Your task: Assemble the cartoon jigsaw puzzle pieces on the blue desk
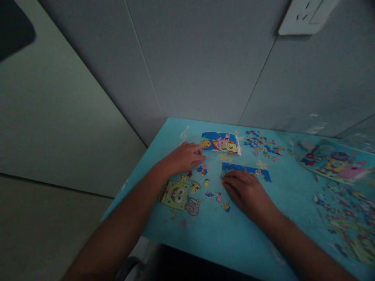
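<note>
My left hand (187, 156) rests over the table beside the lower left corner of a printed picture card (221, 142), fingers stretched out and apart, with nothing seen in them. My right hand (246, 193) is closed, its fingertips pressed down at the left side of a partly joined jigsaw puzzle (243, 168). A small yellowish jigsaw piece shows at those fingertips, mostly hidden by them. The joined part is a blue strip running along the top and down at the right. Between the hands lie several loose jigsaw pieces (218, 197), with a small cluster (202, 169) near my left fingers.
Behind, a pile of loose pieces (262, 144) lies on the light blue printed table (181, 230). At right are a clear bag with a cartoon label (336, 164) and many more pieces (351, 222), apparently under clear plastic. A grey wall (205, 70) borders the back.
</note>
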The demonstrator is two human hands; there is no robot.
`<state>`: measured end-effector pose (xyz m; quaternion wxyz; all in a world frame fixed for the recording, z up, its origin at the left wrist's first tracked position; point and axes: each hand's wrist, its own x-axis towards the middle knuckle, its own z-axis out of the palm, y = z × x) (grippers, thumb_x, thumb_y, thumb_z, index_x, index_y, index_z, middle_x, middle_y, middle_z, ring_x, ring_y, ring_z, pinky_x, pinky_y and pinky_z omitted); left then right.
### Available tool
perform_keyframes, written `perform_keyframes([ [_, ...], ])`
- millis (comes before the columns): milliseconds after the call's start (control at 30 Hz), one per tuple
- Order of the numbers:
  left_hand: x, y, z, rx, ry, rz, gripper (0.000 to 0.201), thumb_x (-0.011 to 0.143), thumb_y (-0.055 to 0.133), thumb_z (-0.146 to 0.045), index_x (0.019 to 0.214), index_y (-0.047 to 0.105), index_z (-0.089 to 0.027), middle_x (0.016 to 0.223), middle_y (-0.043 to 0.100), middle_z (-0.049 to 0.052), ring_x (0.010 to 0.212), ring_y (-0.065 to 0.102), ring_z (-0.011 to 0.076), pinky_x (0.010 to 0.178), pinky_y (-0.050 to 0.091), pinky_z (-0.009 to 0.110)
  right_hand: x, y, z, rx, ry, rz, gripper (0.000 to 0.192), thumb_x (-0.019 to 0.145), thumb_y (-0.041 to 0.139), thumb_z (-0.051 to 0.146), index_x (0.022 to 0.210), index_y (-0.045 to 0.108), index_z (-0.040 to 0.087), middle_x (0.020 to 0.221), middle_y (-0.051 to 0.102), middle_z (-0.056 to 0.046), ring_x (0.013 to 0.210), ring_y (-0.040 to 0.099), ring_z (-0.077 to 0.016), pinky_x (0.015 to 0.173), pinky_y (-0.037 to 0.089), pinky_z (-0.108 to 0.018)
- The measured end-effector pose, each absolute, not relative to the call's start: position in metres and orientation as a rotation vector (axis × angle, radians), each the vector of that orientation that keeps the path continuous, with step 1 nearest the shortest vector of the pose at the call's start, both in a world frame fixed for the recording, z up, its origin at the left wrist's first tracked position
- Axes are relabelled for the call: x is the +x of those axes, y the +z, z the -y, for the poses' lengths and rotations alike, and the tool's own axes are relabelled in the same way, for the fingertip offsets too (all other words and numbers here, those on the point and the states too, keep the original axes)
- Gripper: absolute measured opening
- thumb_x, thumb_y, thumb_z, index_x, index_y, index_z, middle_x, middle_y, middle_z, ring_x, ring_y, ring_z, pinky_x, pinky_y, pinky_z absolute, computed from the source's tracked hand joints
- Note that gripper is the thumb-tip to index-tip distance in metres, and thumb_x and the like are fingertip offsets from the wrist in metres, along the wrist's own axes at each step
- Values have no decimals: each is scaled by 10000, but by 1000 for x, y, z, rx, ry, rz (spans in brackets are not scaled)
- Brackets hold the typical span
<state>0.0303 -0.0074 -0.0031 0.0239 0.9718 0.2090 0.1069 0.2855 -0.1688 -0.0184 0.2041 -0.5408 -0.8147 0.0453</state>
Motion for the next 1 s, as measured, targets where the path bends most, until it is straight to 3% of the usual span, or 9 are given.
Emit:
perform_keyframes([
  [467,37,-8,7,2995,389,-706,170,1003,591,-254,1084,739,-232,1165,684,57,1068,630,215,933,448,386,288,-19,169,-1473,128,2260,189,1002,566,247,1118,716,236,1134,706,-72,1013,652,-258,921,524,-480],
  [1000,36,-4,8,2958,383,-744,191,1023,549,-330,1057,689,-204,1166,638,71,1054,610,210,919,429,356,282,-7,178,-1145,159,2332,209,992,575,171,1143,717,205,1064,726,-81,954,655,-236,842,523,-437],
])
